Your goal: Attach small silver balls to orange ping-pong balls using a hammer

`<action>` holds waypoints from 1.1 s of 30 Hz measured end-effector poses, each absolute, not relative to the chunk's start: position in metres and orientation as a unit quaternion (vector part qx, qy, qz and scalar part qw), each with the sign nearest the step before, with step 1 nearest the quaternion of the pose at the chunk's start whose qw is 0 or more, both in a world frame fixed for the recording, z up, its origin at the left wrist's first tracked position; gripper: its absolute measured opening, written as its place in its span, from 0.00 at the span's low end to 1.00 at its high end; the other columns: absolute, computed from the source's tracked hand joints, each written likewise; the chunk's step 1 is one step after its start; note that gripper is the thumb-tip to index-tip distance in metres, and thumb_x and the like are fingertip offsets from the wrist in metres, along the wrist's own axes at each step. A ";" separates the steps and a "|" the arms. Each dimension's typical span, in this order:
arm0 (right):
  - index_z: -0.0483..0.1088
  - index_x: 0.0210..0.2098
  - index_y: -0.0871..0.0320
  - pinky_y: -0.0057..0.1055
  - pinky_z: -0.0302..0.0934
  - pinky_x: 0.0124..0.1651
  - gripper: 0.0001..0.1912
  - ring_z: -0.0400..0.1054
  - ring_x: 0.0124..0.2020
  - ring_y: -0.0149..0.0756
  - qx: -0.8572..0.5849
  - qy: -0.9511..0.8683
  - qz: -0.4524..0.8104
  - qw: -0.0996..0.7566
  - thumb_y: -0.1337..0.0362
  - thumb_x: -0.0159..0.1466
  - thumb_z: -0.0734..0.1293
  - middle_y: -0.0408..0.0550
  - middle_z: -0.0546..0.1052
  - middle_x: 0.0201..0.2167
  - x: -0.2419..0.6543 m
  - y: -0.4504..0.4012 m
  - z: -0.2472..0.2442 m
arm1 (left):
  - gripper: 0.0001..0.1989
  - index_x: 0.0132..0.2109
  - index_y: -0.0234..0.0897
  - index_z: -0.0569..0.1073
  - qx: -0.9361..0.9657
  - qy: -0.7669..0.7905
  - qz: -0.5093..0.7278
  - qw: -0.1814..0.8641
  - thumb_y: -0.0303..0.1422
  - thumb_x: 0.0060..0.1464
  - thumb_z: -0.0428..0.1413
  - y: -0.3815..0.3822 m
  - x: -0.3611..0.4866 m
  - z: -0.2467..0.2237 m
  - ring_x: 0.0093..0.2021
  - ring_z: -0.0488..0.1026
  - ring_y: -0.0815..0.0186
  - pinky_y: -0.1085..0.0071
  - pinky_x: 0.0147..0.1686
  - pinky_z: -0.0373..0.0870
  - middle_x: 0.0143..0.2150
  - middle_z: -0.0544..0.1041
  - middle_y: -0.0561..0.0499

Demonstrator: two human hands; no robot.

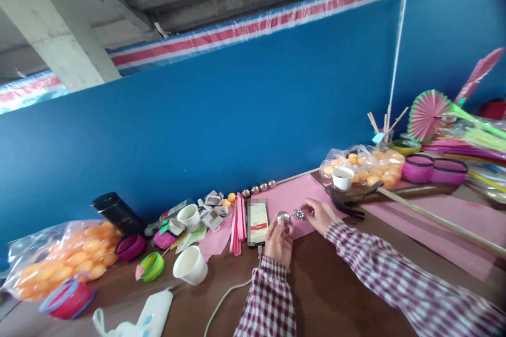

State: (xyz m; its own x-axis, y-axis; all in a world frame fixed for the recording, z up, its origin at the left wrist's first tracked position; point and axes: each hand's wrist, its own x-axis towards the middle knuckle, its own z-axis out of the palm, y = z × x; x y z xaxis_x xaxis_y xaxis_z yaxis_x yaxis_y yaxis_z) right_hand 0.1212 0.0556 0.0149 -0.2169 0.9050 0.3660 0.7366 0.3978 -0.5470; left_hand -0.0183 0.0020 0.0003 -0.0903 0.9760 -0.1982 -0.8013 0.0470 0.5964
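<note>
My left hand (278, 245) is closed around a shiny silver ball (283, 216), which shows above the fingertips. Just to its right, my right hand (320, 215) pinches a small cluster of shiny silver beads (298, 214) at its edge. The ball and the cluster are close together, with a narrow gap between them. Both hands are over the pink paper (282, 196) on the brown table. A phone (258, 221) with a lit screen lies left of my left hand, a cable running from its lower end. Several silver balls (263, 187) stand in a row behind it.
White cups (190, 265), a power strip (152, 316) and a bag of orange balls (79, 258) are on the left. At right lie a claw hammer (342, 201), another bag of orange balls (375, 163) and purple bands (448, 171). A blue panel (237, 121) rises behind.
</note>
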 end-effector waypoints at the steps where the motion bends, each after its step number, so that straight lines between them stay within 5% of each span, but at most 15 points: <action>1: 0.66 0.31 0.58 0.23 0.59 0.31 0.09 0.66 0.28 0.28 -0.506 -0.768 0.146 0.365 0.69 0.55 0.56 0.43 0.73 0.29 0.120 0.051 0.012 | 0.12 0.38 0.32 0.70 0.150 0.301 0.679 0.653 0.25 0.42 0.58 0.002 -0.017 0.000 0.28 0.72 0.71 0.77 0.28 0.68 0.32 0.75 0.47; 4: 0.65 0.32 0.58 0.25 0.60 0.30 0.08 0.65 0.27 0.29 -0.437 -0.758 0.188 0.445 0.70 0.55 0.56 0.45 0.72 0.29 0.116 0.041 0.003 | 0.15 0.40 0.33 0.69 0.173 0.296 0.688 0.640 0.24 0.41 0.58 0.002 -0.015 -0.004 0.32 0.73 0.69 0.74 0.34 0.68 0.36 0.75 0.46; 9: 0.65 0.31 0.58 0.27 0.61 0.30 0.08 0.65 0.28 0.31 -0.414 -0.752 0.218 0.463 0.65 0.59 0.56 0.47 0.71 0.29 0.110 0.034 -0.004 | 0.19 0.44 0.36 0.68 0.208 0.310 0.690 0.620 0.25 0.41 0.59 0.003 -0.014 -0.009 0.36 0.72 0.68 0.72 0.37 0.67 0.39 0.74 0.46; 19: 0.66 0.32 0.58 0.27 0.59 0.30 0.10 0.65 0.29 0.32 -0.480 -0.750 0.147 0.431 0.61 0.59 0.55 0.47 0.71 0.30 0.137 0.067 -0.012 | 0.15 0.43 0.34 0.69 0.173 0.314 0.696 0.622 0.26 0.44 0.56 0.004 -0.015 -0.005 0.36 0.73 0.66 0.70 0.41 0.67 0.37 0.75 0.45; 33: 0.66 0.28 0.56 0.24 0.55 0.29 0.11 0.65 0.28 0.31 -0.522 -0.762 0.111 0.367 0.59 0.58 0.56 0.44 0.71 0.27 0.143 0.074 -0.017 | 0.08 0.36 0.31 0.71 0.162 0.318 0.695 0.624 0.28 0.45 0.56 0.005 -0.015 -0.006 0.32 0.73 0.67 0.75 0.33 0.70 0.36 0.75 0.43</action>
